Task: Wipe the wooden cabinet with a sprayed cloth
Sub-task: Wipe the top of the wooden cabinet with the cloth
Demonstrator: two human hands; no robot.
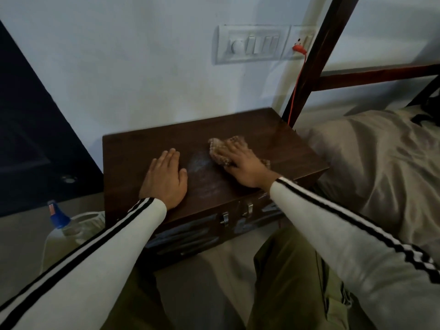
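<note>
A low dark wooden cabinet point(133, 148) stands against the white wall. My right hand point(240, 165) lies flat on a beige knitted cloth point(217, 150), pressing it onto the cabinet top right of the middle. A pale damp smear point(200, 163) shows on the wood just left of the cloth. My left hand point(164, 179) rests flat on the top near its front left, fingers straight. A spray bottle with a blue cap point(58, 216) stands on the floor to the cabinet's left.
A bed with grey bedding point(381, 163) touches the cabinet's right side. A dark wooden frame post point(316, 58) and an orange cable point(295, 91) rise behind the cabinet's back right corner. A switch panel point(252, 45) is on the wall. My knees are in front.
</note>
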